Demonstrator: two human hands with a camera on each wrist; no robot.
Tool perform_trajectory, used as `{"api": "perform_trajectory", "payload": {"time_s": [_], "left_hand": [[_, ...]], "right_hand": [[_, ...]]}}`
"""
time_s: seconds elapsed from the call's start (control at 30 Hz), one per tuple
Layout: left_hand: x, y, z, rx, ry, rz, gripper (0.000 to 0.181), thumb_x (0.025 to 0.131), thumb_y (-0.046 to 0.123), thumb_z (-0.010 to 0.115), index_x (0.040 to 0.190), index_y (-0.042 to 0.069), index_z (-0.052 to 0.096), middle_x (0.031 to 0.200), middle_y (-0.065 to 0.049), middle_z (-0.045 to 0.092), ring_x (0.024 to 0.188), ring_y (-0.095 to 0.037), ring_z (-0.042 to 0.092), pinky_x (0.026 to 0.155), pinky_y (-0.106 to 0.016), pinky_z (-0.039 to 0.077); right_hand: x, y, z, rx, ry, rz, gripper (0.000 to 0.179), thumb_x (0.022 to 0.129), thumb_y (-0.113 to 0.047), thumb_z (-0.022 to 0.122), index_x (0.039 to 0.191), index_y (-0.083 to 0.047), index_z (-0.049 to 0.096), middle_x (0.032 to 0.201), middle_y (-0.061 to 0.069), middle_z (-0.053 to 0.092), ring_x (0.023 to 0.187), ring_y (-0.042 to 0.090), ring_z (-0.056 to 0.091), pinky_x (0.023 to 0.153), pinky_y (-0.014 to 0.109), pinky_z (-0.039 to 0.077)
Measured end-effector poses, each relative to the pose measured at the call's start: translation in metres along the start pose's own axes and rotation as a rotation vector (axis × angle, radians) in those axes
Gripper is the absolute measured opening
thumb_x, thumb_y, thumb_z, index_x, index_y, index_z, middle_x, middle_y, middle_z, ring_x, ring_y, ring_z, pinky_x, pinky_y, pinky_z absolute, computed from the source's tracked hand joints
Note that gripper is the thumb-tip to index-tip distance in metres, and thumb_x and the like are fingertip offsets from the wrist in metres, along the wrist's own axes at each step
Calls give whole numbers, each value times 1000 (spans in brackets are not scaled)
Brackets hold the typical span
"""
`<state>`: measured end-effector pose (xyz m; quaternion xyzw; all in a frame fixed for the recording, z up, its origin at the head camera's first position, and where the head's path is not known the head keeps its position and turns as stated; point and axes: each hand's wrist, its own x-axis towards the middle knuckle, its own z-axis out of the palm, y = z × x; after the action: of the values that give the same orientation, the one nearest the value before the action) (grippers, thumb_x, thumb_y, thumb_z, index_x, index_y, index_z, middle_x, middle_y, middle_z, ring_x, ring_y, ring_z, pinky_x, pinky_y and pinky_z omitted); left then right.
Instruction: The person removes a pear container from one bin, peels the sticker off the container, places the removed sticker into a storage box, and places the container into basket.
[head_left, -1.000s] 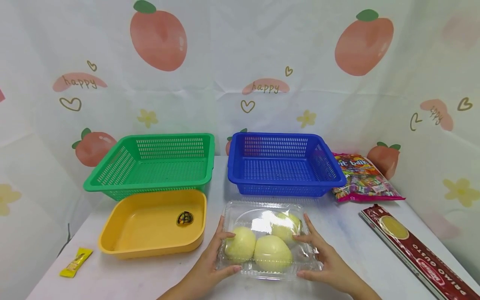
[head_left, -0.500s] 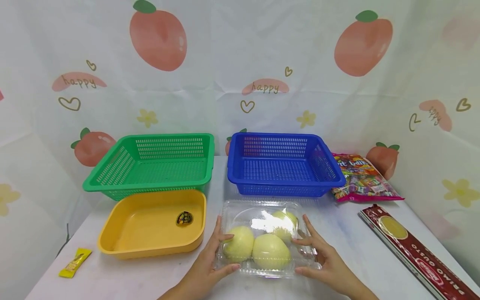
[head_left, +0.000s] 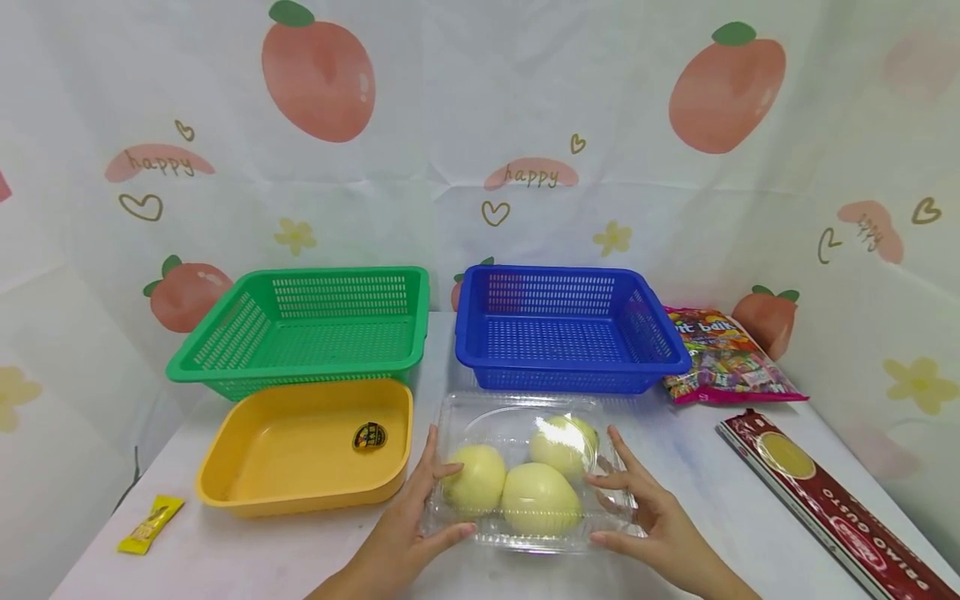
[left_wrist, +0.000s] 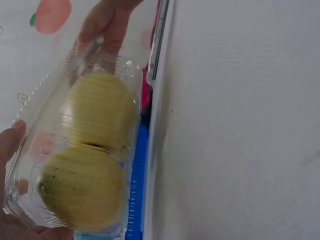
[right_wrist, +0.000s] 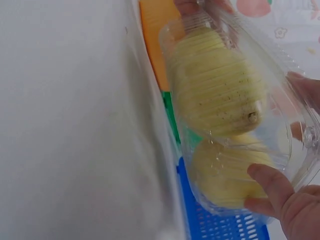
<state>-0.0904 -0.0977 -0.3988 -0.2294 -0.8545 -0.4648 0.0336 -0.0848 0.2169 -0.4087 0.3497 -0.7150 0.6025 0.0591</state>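
A clear plastic clamshell box (head_left: 480,418) with a ridged rim holds three pale yellow, rounded fruits (head_left: 542,500). From the sides, both hands grip it: my left hand (head_left: 397,533) has its thumb at the near left corner, while my right hand (head_left: 663,525) spreads thumb and fingers along the right side. Both wrist views show a gap between the tabletop and the underside of the box (left_wrist: 30,150), so it is off the table. One fruit (right_wrist: 217,90) has a dark stem scar and small specks. The lid appears closed.
Behind the box stands a blue basket (head_left: 573,365), with a green basket (head_left: 300,371) to its left. A yellow tray (head_left: 300,458) and a small yellow packet (head_left: 152,525) lie left. At right are a candy bag (head_left: 731,354) and a long red package (head_left: 832,500).
Held between both hands, the box has shifted slightly left and farther from me. The rear fruit shows more to the left than at first. Both grips stay the same.
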Motion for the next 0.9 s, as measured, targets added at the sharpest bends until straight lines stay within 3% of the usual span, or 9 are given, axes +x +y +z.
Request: {"api": "perform_trajectory", "payload": {"time_s": [0.1, 0.17, 0.23, 0.33, 0.4, 0.57, 0.7, 0.8, 0.9], "left_hand": [[1, 1, -3, 10, 9, 8, 94, 81, 38, 69, 151, 17, 9, 152, -4, 29, 138, -30, 30, 106, -54, 27], [1, 2, -4, 13, 15, 19, 95, 81, 36, 69, 151, 17, 8, 151, -4, 31, 138, -31, 30, 106, -55, 27], [0, 3, -6, 4, 18, 27, 86, 81, 35, 69, 149, 17, 20, 153, -5, 27, 138, -33, 27, 106, -56, 27], [0, 4, -9, -14, 23, 44, 66, 82, 35, 68, 139, 19, 38, 158, -9, 7, 139, -37, 23, 104, -57, 26], [-1, 6, -11, -37, 23, 42, 54, 84, 34, 67, 132, 22, 45, 158, -10, 2, 139, -39, 21, 103, -57, 26], [-1, 9, -17, -59, 29, 42, 52, 84, 30, 67, 130, 24, 44, 158, -11, 1, 140, -40, 18, 105, -51, 25], [0, 12, -22, -34, 54, 56, 53, 83, 29, 68, 130, 23, 45, 158, -8, 2, 139, -40, 18, 108, -33, 24], [2, 13, -27, -7, 73, 73, 54, 83, 28, 69, 131, 21, 46, 158, -5, 1, 139, -40, 20, 108, -26, 23], [5, 15, -33, 5, 89, 85, 60, 82, 25, 70, 135, 19, 42, 158, -6, 3, 138, -39, 21, 107, -33, 27]], "right_hand": [[1, -4, 0, 4, 7, 16, 54, 72, 20, 64, 123, 5, 53, 159, 3, 0, 136, -4, 26, 94, 17, 45], [3, -6, 0, 6, 13, 32, 53, 73, 20, 64, 123, 5, 53, 159, 1, 1, 135, -4, 27, 93, 16, 46], [5, -9, 0, 2, 19, 45, 52, 74, 19, 64, 122, 4, 54, 159, 1, 2, 135, -5, 26, 93, 16, 46], [9, -13, 0, -3, 23, 56, 51, 74, 18, 64, 122, 4, 54, 159, 2, 2, 135, -6, 27, 93, 16, 46], [11, -16, 0, -2, 24, 64, 51, 74, 18, 64, 122, 4, 54, 159, 3, 2, 134, -6, 28, 93, 16, 46], [17, -20, 1, 11, 32, 70, 51, 75, 16, 64, 123, 3, 54, 159, 3, 3, 133, -6, 31, 92, 17, 47], [24, -23, 2, 11, 29, 49, 51, 75, 16, 65, 123, 3, 54, 159, 7, 2, 133, -4, 32, 92, 17, 47], [30, -26, 2, 4, 26, 36, 51, 75, 16, 65, 123, 4, 54, 158, 11, 1, 133, -4, 32, 93, 17, 46], [38, -30, 3, -13, 30, 48, 49, 75, 13, 66, 122, 5, 54, 157, 17, 0, 133, -4, 32, 93, 18, 47]]}}
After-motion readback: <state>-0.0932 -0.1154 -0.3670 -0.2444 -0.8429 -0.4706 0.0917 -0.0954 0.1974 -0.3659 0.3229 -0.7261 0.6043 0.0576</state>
